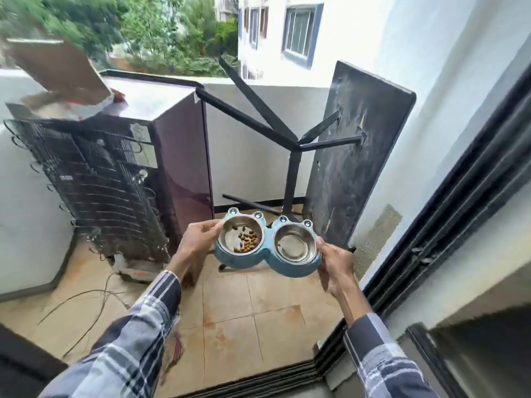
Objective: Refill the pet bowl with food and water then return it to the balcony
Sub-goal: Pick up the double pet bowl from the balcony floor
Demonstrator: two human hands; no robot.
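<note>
Above the balcony floor (230, 305), left hand (195, 239) and right hand (334, 264) gripping blue double pet bowl (267, 261), kibble (247, 239) inside

Blue double pet bowl (267, 261) with frog-eye knobs, held level in the air above tiled balcony floor. Two steel inserts: left one (240, 236) holding scattered brown kibble (247, 239); right one (295, 244) shiny, water level indiscernible.

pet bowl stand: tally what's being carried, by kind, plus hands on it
blue double stand: 1
steel bowls: 2, one with kibble, one showing no kibble
hands holding it: 2, left hand, right hand
total: 5
</note>
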